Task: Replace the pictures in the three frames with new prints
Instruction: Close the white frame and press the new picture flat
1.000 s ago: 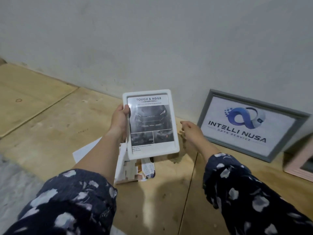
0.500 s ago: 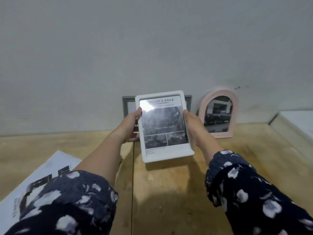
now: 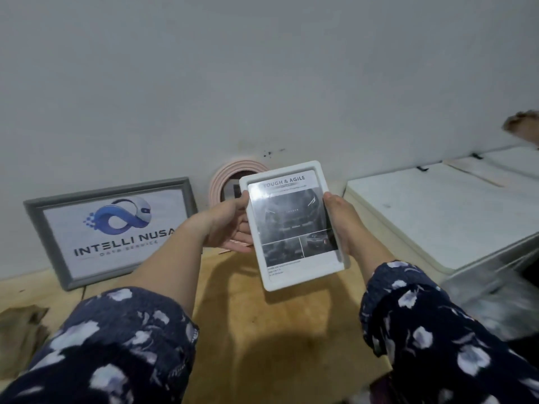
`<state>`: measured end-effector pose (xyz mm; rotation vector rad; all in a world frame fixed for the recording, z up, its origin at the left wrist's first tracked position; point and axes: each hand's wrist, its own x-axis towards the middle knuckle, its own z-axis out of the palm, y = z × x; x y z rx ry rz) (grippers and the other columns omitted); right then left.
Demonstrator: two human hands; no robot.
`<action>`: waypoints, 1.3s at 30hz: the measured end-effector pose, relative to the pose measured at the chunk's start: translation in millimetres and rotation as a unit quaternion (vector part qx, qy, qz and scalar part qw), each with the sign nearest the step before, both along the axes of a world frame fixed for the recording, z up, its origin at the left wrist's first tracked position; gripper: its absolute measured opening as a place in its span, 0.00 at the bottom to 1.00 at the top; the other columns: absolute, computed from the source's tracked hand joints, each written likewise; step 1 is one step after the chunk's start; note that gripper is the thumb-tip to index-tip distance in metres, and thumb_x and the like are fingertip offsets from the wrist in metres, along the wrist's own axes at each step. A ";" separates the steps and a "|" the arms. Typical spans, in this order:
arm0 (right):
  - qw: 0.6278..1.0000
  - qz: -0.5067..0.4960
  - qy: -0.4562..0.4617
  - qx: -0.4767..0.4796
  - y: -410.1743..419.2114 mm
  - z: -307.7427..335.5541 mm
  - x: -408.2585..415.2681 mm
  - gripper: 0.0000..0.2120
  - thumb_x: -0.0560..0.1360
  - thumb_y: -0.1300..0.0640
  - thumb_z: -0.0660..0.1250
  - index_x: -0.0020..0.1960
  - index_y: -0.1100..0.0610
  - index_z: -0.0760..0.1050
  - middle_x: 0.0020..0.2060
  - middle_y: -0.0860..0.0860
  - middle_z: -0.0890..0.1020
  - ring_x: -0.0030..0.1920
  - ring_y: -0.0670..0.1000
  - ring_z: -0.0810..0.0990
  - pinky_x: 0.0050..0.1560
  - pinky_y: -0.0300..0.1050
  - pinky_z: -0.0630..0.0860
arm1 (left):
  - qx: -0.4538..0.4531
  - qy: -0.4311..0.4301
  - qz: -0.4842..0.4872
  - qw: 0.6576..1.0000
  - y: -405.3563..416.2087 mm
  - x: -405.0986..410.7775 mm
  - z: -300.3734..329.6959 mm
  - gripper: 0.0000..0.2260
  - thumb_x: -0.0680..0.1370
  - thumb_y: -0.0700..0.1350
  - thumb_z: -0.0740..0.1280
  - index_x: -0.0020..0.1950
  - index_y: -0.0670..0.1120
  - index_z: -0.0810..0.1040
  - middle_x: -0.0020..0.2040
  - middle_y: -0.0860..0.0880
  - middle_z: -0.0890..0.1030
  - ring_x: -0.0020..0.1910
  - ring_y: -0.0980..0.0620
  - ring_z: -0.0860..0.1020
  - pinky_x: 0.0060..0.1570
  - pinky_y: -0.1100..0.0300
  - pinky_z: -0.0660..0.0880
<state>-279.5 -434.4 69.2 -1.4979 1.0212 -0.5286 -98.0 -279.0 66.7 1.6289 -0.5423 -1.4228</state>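
1. White frame (image 3: 294, 225): held off the wooden surface (image 3: 262, 330), just right of centre of view, in front of the wall (image 3: 262, 68).
2. Orientation: portrait; long axis from about 11 o'clock (top edge) to 5 o'clock (bottom edge); glazed face toward the camera; heading "TOUGH & AGILE" at the top, reading upright.
3. Left hand (image 3: 230, 223): grips the frame's left edge, thumb on the front, fingers behind.
4. Right hand (image 3: 339, 220): grips the right edge, thumb over the front rim, fingers behind and hidden.
5. Pink arched frame (image 3: 230, 179): at 11 o'clock of the white frame, against the wall, mostly hidden behind it; contents not legible.
6. Grey frame (image 3: 113, 228): at 9 o'clock, leaning on the wall, showing an "INTELLI NUSA" logo print.
7. White boxes (image 3: 437, 217): at 3 o'clock.
8. Progress, as a judgement: all three frames appear filled; old or new prints cannot be told. Probably late stage, with the white frame not yet set down beside the others.
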 end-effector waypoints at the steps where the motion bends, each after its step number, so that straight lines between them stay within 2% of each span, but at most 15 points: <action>1: 1.000 -0.005 -0.005 0.011 -18.7 -1.6 -10.1 0.19 0.81 0.46 0.52 0.52 0.57 0.77 0.43 0.55 0.82 0.42 0.56 0.81 0.48 0.58 0.81 | 0.000 0.006 -0.013 1.000 -19.0 -6.8 0.6 0.34 0.77 0.70 0.48 0.52 0.45 0.82 0.45 0.44 0.83 0.45 0.46 0.82 0.46 0.54 0.78; 4: 1.000 -0.005 -0.010 0.009 -68.1 -7.9 -35.4 0.18 0.82 0.49 0.50 0.50 0.56 0.76 0.43 0.53 0.81 0.38 0.51 0.80 0.37 0.43 0.77 | -0.007 0.053 -0.055 0.997 -66.2 -21.0 -1.2 0.36 0.76 0.71 0.47 0.56 0.45 0.80 0.48 0.44 0.83 0.46 0.47 0.82 0.47 0.56 0.74; 6: 0.999 -0.001 -0.031 0.025 -97.5 -13.6 -46.2 0.17 0.83 0.49 0.49 0.51 0.55 0.75 0.42 0.50 0.81 0.39 0.46 0.79 0.36 0.37 0.75 | -0.039 0.119 -0.083 0.989 -93.0 -35.2 -5.2 0.41 0.73 0.74 0.49 0.64 0.44 0.78 0.60 0.40 0.80 0.58 0.42 0.78 0.57 0.51 0.74; 8: 0.998 0.002 -0.049 0.040 -116.6 -20.9 -47.8 0.17 0.83 0.49 0.49 0.61 0.55 0.72 0.48 0.45 0.79 0.46 0.45 0.77 0.52 0.39 0.71 | -0.087 0.194 -0.059 0.975 -113.3 -52.2 -8.6 0.45 0.70 0.77 0.49 0.69 0.43 0.74 0.67 0.39 0.75 0.67 0.38 0.72 0.64 0.45 0.71; 11: 0.997 0.017 -0.069 0.029 -133.2 -25.8 -42.0 0.24 0.81 0.44 0.51 0.71 0.54 0.67 0.67 0.49 0.73 0.66 0.52 0.72 0.69 0.53 0.64 | -0.160 0.242 0.036 0.956 -143.8 -64.8 -17.8 0.48 0.67 0.80 0.48 0.67 0.43 0.74 0.60 0.38 0.76 0.61 0.37 0.76 0.61 0.39 0.72; 13: 0.996 0.016 -0.088 0.027 -148.6 -34.4 -40.4 0.25 0.79 0.41 0.53 0.70 0.53 0.68 0.67 0.52 0.74 0.67 0.54 0.72 0.69 0.57 0.66 | -0.183 0.241 0.081 0.949 -160.4 -65.2 -23.9 0.49 0.66 0.80 0.45 0.63 0.43 0.75 0.56 0.38 0.74 0.59 0.40 0.76 0.61 0.40 0.71; 16: 0.995 0.023 -0.087 0.043 -169.5 -39.3 -46.7 0.24 0.75 0.39 0.57 0.63 0.53 0.72 0.63 0.54 0.77 0.62 0.57 0.77 0.65 0.61 0.71 | -0.172 0.217 0.120 0.953 -180.3 -67.1 -28.8 0.48 0.67 0.79 0.39 0.52 0.42 0.79 0.43 0.40 0.76 0.44 0.44 0.78 0.55 0.47 0.73; 18: 0.995 0.042 -0.078 0.037 -177.2 -40.0 -50.3 0.15 0.80 0.45 0.55 0.59 0.51 0.72 0.57 0.54 0.79 0.56 0.56 0.79 0.59 0.57 0.75 | -0.163 0.199 0.124 0.958 -190.2 -65.9 -33.9 0.52 0.66 0.79 0.38 0.56 0.39 0.79 0.50 0.36 0.78 0.50 0.39 0.79 0.58 0.43 0.73; 21: 0.996 0.056 -0.060 0.014 -191.6 -48.1 -48.9 0.15 0.83 0.52 0.50 0.63 0.52 0.72 0.57 0.50 0.79 0.55 0.52 0.78 0.54 0.47 0.74 | -0.119 0.149 0.164 0.968 -209.1 -63.5 -45.4 0.52 0.66 0.80 0.40 0.62 0.42 0.80 0.61 0.37 0.78 0.61 0.37 0.76 0.65 0.38 0.68; 26: 0.998 0.052 -0.046 0.011 -212.8 -79.7 -34.3 0.18 0.81 0.50 0.51 0.67 0.47 0.71 0.62 0.46 0.79 0.61 0.50 0.77 0.65 0.55 0.72 | -0.086 0.047 0.223 0.970 -245.6 -58.0 -60.6 0.47 0.72 0.75 0.35 0.50 0.44 0.84 0.44 0.37 0.83 0.41 0.44 0.82 0.53 0.49 0.76; 30: 0.997 0.040 -0.055 0.027 -230.0 -96.6 -24.7 0.17 0.80 0.49 0.50 0.61 0.45 0.75 0.57 0.46 0.81 0.59 0.50 0.79 0.62 0.55 0.74 | -0.085 0.035 0.242 0.966 -270.2 -54.4 -69.6 0.44 0.75 0.71 0.35 0.53 0.43 0.82 0.46 0.38 0.84 0.46 0.43 0.82 0.56 0.49 0.75; 33: 0.997 0.046 -0.058 0.038 -242.1 -108.0 -15.1 0.18 0.78 0.47 0.50 0.61 0.43 0.74 0.58 0.47 0.81 0.60 0.52 0.79 0.62 0.57 0.74 | -0.085 0.027 0.264 0.960 -282.6 -51.7 -76.4 0.42 0.77 0.69 0.34 0.46 0.44 0.82 0.40 0.41 0.84 0.41 0.45 0.82 0.45 0.54 0.75; 35: 0.996 0.049 -0.057 0.045 -248.9 -115.6 -12.2 0.19 0.78 0.46 0.49 0.64 0.42 0.72 0.60 0.46 0.79 0.62 0.51 0.78 0.64 0.57 0.73 | -0.074 0.010 0.268 0.961 -288.7 -48.3 -84.9 0.44 0.76 0.70 0.33 0.48 0.44 0.82 0.45 0.39 0.83 0.41 0.45 0.81 0.42 0.57 0.75; 36: 0.996 0.051 -0.056 0.044 -250.6 -117.8 -11.2 0.19 0.78 0.47 0.49 0.65 0.42 0.71 0.61 0.46 0.79 0.62 0.51 0.77 0.64 0.57 0.72 | -0.064 -0.005 0.270 0.961 -290.3 -47.9 -88.7 0.45 0.75 0.70 0.33 0.51 0.44 0.82 0.48 0.38 0.83 0.43 0.45 0.81 0.44 0.57 0.75; 39: 0.996 0.071 -0.040 0.040 -251.9 -122.5 -7.0 0.21 0.79 0.50 0.48 0.69 0.37 0.66 0.63 0.45 0.77 0.63 0.51 0.76 0.64 0.55 0.73 | -0.026 -0.003 0.323 0.946 -291.0 -44.5 -99.2 0.47 0.72 0.73 0.34 0.60 0.44 0.80 0.57 0.36 0.81 0.57 0.41 0.79 0.67 0.48 0.68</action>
